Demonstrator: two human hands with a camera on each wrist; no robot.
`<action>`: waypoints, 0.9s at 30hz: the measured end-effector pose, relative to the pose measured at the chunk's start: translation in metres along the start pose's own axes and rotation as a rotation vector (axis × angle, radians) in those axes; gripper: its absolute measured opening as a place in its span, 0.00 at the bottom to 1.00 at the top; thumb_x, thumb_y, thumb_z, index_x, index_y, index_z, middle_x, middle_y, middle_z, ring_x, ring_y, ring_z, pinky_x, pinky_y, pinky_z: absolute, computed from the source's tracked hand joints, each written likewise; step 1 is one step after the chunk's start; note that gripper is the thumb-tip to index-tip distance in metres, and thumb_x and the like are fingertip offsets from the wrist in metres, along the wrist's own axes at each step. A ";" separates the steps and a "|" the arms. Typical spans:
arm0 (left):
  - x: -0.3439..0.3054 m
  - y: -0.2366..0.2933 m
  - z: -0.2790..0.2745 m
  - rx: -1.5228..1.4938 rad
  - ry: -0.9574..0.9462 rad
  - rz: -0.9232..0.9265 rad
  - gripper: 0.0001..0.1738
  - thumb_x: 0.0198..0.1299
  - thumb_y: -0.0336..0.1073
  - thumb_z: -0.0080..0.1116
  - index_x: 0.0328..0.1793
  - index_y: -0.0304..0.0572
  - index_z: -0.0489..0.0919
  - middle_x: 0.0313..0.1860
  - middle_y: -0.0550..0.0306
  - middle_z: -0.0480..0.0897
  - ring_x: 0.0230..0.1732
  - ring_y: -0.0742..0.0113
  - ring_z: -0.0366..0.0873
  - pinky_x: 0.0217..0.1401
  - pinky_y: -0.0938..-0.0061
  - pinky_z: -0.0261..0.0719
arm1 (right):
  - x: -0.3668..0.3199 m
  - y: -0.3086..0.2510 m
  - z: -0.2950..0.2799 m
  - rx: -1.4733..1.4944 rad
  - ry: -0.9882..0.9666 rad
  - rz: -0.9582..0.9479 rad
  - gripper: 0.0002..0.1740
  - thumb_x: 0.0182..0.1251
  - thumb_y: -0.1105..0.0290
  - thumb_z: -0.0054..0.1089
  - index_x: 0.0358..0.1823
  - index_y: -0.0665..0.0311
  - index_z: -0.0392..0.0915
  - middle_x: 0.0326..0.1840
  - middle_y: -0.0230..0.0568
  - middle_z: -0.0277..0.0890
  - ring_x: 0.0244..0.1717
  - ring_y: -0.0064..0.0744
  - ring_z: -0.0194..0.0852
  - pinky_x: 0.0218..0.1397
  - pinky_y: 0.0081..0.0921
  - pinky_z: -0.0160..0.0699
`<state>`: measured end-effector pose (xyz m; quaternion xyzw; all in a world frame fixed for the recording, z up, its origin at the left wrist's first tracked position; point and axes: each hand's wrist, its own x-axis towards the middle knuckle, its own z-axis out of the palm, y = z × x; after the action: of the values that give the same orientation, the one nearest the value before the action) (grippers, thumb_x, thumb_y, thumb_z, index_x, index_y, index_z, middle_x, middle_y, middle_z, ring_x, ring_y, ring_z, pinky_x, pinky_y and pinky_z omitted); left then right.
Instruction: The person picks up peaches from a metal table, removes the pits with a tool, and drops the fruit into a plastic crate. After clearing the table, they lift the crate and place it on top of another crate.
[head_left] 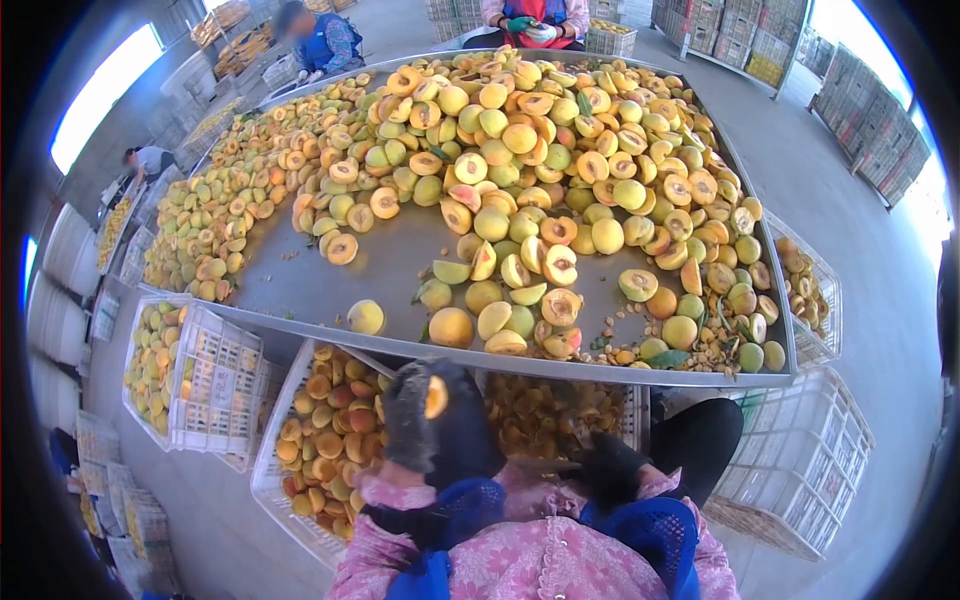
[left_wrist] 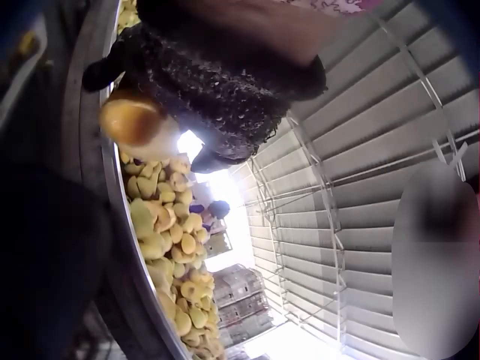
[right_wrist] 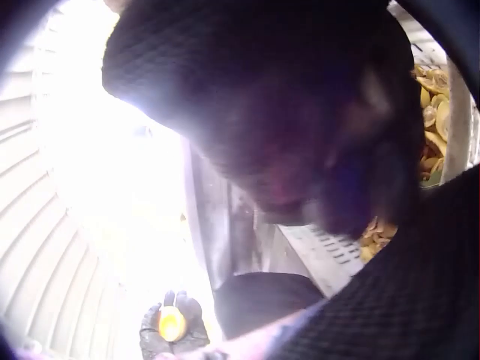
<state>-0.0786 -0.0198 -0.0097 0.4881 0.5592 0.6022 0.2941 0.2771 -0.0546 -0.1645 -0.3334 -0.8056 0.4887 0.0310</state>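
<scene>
My left hand [head_left: 408,412], in a dark glove, is raised over the near crates and grips a peach half [head_left: 436,397]. In the left wrist view the blurred peach half [left_wrist: 135,121] sits between thumb and fingers, close to the table edge. My right hand [head_left: 610,467], also gloved, is low in front of my body, over my lap. Dark and blurred, it fills much of the right wrist view, so I cannot tell whether it holds something. Whole and halved peaches [head_left: 520,137] are heaped on the metal table [head_left: 390,262] in front of me.
Below the table's near edge stand a crate of peach halves [head_left: 330,430] and a crate of darker orange pieces [head_left: 550,410]. A filled crate [head_left: 215,375] is at left, and an upturned white crate [head_left: 800,460] at right. Other people stand around the table's far side.
</scene>
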 end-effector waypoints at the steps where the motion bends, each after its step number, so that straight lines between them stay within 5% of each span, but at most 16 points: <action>1: 0.014 0.059 -0.012 -0.142 0.107 -0.318 0.12 0.62 0.33 0.56 0.48 0.34 0.81 0.43 0.52 0.84 0.47 0.60 0.81 0.51 0.70 0.78 | 0.004 0.022 0.009 -0.357 0.126 -0.033 0.23 0.64 0.56 0.58 0.47 0.70 0.74 0.43 0.54 0.78 0.44 0.48 0.80 0.45 0.36 0.78; 2: 0.023 0.044 -0.050 0.321 0.078 -0.145 0.15 0.62 0.35 0.56 0.50 0.33 0.79 0.43 0.49 0.83 0.46 0.59 0.81 0.51 0.70 0.78 | 0.009 -0.009 -0.009 -0.358 0.125 -0.042 0.23 0.64 0.56 0.58 0.47 0.70 0.74 0.43 0.54 0.78 0.44 0.48 0.80 0.45 0.36 0.78; 3: 0.030 0.030 -0.083 0.782 0.042 0.031 0.18 0.63 0.38 0.56 0.52 0.31 0.78 0.44 0.46 0.83 0.44 0.57 0.81 0.50 0.70 0.77 | 0.013 -0.077 -0.045 -0.178 0.061 0.229 0.21 0.65 0.57 0.56 0.51 0.66 0.73 0.40 0.50 0.78 0.46 0.46 0.78 0.48 0.35 0.76; 4: 0.038 0.056 -0.085 0.781 0.090 -0.164 0.19 0.62 0.41 0.56 0.52 0.32 0.79 0.46 0.45 0.83 0.47 0.53 0.81 0.52 0.67 0.76 | 0.016 -0.114 -0.065 0.003 -0.009 0.498 0.20 0.67 0.58 0.54 0.54 0.61 0.72 0.38 0.46 0.77 0.47 0.44 0.75 0.51 0.33 0.74; 5: 0.054 0.084 -0.084 0.773 0.137 -0.358 0.20 0.62 0.43 0.57 0.52 0.33 0.79 0.47 0.44 0.82 0.50 0.50 0.80 0.55 0.64 0.75 | 0.010 -0.058 -0.043 0.001 -0.014 0.493 0.20 0.67 0.58 0.54 0.54 0.61 0.72 0.38 0.46 0.77 0.47 0.44 0.75 0.51 0.33 0.74; 7: 0.087 0.058 -0.093 0.909 0.146 -0.216 0.22 0.61 0.45 0.58 0.51 0.34 0.80 0.47 0.43 0.83 0.50 0.48 0.79 0.56 0.61 0.75 | 0.028 0.021 0.027 0.620 0.223 0.459 0.19 0.65 0.57 0.54 0.52 0.57 0.74 0.42 0.49 0.78 0.54 0.46 0.73 0.53 0.30 0.72; 10: 0.138 0.010 -0.083 1.287 0.090 -0.072 0.28 0.56 0.52 0.63 0.53 0.36 0.79 0.47 0.41 0.83 0.51 0.46 0.80 0.55 0.60 0.76 | 0.031 -0.075 -0.034 -0.115 0.018 0.410 0.12 0.66 0.60 0.53 0.47 0.54 0.74 0.43 0.48 0.77 0.51 0.42 0.73 0.52 0.31 0.71; 11: 0.153 0.019 -0.072 1.283 0.091 -0.068 0.28 0.56 0.52 0.63 0.53 0.36 0.79 0.47 0.41 0.83 0.51 0.46 0.80 0.55 0.60 0.76 | 0.032 -0.069 -0.033 -0.118 0.023 0.411 0.12 0.66 0.60 0.53 0.47 0.54 0.74 0.43 0.48 0.77 0.51 0.42 0.73 0.52 0.31 0.71; 13: 0.173 0.040 -0.051 1.437 -0.404 -0.564 0.33 0.54 0.52 0.64 0.59 0.35 0.76 0.52 0.38 0.81 0.54 0.44 0.78 0.58 0.60 0.75 | 0.029 -0.045 -0.020 0.142 -0.058 0.395 0.10 0.67 0.64 0.50 0.48 0.55 0.73 0.45 0.48 0.76 0.49 0.44 0.74 0.52 0.36 0.72; 14: 0.176 0.034 -0.053 1.433 -0.406 -0.560 0.33 0.54 0.52 0.64 0.59 0.35 0.76 0.52 0.38 0.81 0.54 0.44 0.78 0.58 0.60 0.75 | 0.026 -0.031 -0.010 0.140 -0.054 0.398 0.10 0.67 0.64 0.50 0.48 0.55 0.73 0.45 0.48 0.76 0.49 0.44 0.74 0.52 0.36 0.72; 17: 0.175 -0.001 -0.072 1.209 -0.426 -0.478 0.35 0.51 0.47 0.68 0.62 0.34 0.73 0.56 0.40 0.79 0.55 0.49 0.79 0.58 0.63 0.76 | 0.023 -0.013 0.005 0.379 0.028 0.440 0.11 0.69 0.69 0.50 0.51 0.56 0.73 0.43 0.44 0.76 0.47 0.39 0.75 0.50 0.33 0.74; 19: 0.159 -0.020 -0.081 0.665 -0.237 -0.264 0.36 0.47 0.39 0.70 0.63 0.34 0.71 0.59 0.42 0.77 0.60 0.52 0.76 0.60 0.62 0.75 | 0.029 -0.046 -0.017 0.748 0.255 0.502 0.13 0.67 0.68 0.55 0.52 0.59 0.72 0.38 0.37 0.74 0.41 0.32 0.73 0.44 0.29 0.75; 20: 0.149 -0.015 -0.079 0.668 -0.240 -0.266 0.36 0.47 0.39 0.70 0.63 0.34 0.71 0.59 0.42 0.77 0.60 0.52 0.76 0.60 0.62 0.75 | 0.028 -0.079 -0.036 0.752 0.254 0.504 0.13 0.67 0.68 0.55 0.52 0.59 0.72 0.38 0.37 0.74 0.41 0.32 0.73 0.44 0.29 0.75; 22: 0.124 0.009 -0.064 -0.368 -0.313 -0.314 0.35 0.53 0.34 0.64 0.69 0.35 0.67 0.65 0.40 0.72 0.65 0.51 0.71 0.65 0.60 0.72 | 0.025 -0.154 -0.084 0.854 0.255 0.539 0.13 0.66 0.68 0.58 0.50 0.60 0.71 0.32 0.32 0.70 0.32 0.24 0.68 0.32 0.22 0.70; 26: 0.080 0.053 -0.006 -0.568 -0.425 -0.277 0.34 0.59 0.33 0.57 0.72 0.36 0.61 0.70 0.37 0.65 0.69 0.47 0.66 0.69 0.59 0.68 | 0.024 -0.204 -0.112 0.900 0.205 0.398 0.14 0.65 0.68 0.57 0.50 0.59 0.69 0.28 0.32 0.69 0.24 0.21 0.65 0.24 0.20 0.65; 27: 0.072 0.068 0.008 -0.950 -0.486 -0.420 0.32 0.62 0.32 0.54 0.72 0.34 0.61 0.71 0.37 0.64 0.69 0.47 0.65 0.70 0.61 0.67 | 0.024 -0.219 -0.120 0.883 0.161 0.383 0.13 0.65 0.68 0.56 0.49 0.59 0.69 0.27 0.32 0.69 0.22 0.20 0.64 0.22 0.18 0.62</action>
<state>-0.0834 0.0346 0.0736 0.3054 0.2283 0.5865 0.7146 0.1927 -0.0144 0.0681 -0.4674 -0.4404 0.7534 0.1410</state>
